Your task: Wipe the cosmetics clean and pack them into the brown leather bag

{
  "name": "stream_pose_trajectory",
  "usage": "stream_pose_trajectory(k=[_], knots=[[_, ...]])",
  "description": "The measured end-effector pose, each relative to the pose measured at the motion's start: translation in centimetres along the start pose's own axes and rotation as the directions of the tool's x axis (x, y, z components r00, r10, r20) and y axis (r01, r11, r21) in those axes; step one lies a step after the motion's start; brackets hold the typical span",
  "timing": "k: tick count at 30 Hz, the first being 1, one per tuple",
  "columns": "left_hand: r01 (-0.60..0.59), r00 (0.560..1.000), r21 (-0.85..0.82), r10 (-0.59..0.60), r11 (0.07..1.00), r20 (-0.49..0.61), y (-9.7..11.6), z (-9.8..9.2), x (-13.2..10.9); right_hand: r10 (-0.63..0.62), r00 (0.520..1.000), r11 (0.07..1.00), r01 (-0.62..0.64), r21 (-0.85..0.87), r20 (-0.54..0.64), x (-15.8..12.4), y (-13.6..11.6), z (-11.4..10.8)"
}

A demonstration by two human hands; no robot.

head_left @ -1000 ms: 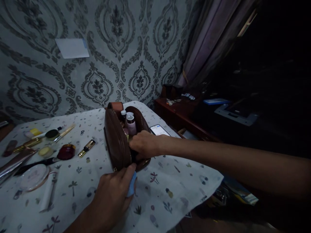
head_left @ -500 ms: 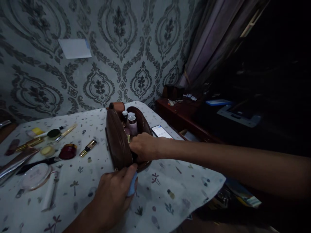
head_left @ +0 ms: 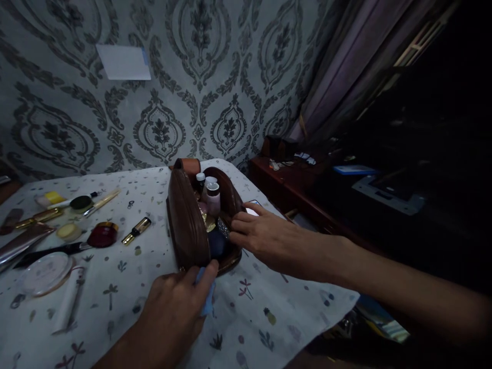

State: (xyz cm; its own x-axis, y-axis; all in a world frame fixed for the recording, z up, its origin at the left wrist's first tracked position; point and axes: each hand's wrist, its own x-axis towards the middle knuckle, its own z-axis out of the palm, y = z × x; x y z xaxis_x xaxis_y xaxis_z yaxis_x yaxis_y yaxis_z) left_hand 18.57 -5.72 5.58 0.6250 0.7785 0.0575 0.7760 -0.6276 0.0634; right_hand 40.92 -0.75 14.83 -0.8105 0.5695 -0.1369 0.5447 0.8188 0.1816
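A brown leather toiletry bag [head_left: 186, 225] stands unzipped on the table. Inside it are several bottles, among them a pinkish bottle [head_left: 213, 200] with a silver cap, plus a gold item and something dark blue [head_left: 217, 243]. My left hand [head_left: 175, 302] is closed around a light blue cloth [head_left: 207, 294], its fingers against the near end of the bag. At the bag's right side, my right hand [head_left: 265, 233] has its fingers bent over the rim, gripping it; the thumb is stretched along the top. Part of a phone [head_left: 252, 208] shows behind that hand.
Makeup lies on the left: a mascara-like tube [head_left: 136, 230], a red jar [head_left: 103, 234], a compact [head_left: 46, 273], a white tube [head_left: 69, 302] and brushes. A patterned cloth [head_left: 154, 266] covers the table. A red-brown cabinet [head_left: 277, 177] stands at the right.
My right hand has come out of the bag and moved right onto its rim, uncovering the dark blue and glittery things inside. My left hand stays at the near end with the blue cloth.
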Motion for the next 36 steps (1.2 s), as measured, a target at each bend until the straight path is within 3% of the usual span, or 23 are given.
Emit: stream_pose_trajectory(k=[4, 7, 21, 25, 31, 36], knots=[[0.118, 0.967, 0.04, -0.123, 0.992, 0.224, 0.9, -2.1, 1.1, 0.027, 0.999, 0.999, -0.026, -0.047, 0.024, 0.5, -0.3, 0.4], [0.17, 0.927, 0.062, -0.181, 0.983, 0.328, 1.4, -3.3, 1.9, 0.038, 0.999, 0.995, -0.036, -0.091, 0.017, 0.9, -0.3, 0.6], [0.161, 0.878, 0.043, -0.162, 0.986, 0.451, 2.1, -3.9, 3.7, -0.016, 0.998, 0.994, 0.01, -0.109, -0.057, 0.9, -0.4, 2.0], [0.11, 0.916, 0.097, -0.138, 0.989, 0.377, 1.9, -2.9, 3.6, -0.007, 0.997, 0.997, 0.001, -0.073, -0.074, 0.7, -0.4, 1.8], [0.037, 0.995, 0.074, -0.043, 0.997, 0.084, 0.9, -0.7, 1.9, 0.018, 0.991, 0.999, -0.013, 0.034, -0.135, -0.3, -0.1, 1.5], [-0.029, 0.988, 0.076, 0.04, 0.997, -0.15, -0.3, 0.8, 0.4, 0.045, 0.977, 0.996, -0.029, 0.081, -0.21, -0.7, -0.1, 2.2]])
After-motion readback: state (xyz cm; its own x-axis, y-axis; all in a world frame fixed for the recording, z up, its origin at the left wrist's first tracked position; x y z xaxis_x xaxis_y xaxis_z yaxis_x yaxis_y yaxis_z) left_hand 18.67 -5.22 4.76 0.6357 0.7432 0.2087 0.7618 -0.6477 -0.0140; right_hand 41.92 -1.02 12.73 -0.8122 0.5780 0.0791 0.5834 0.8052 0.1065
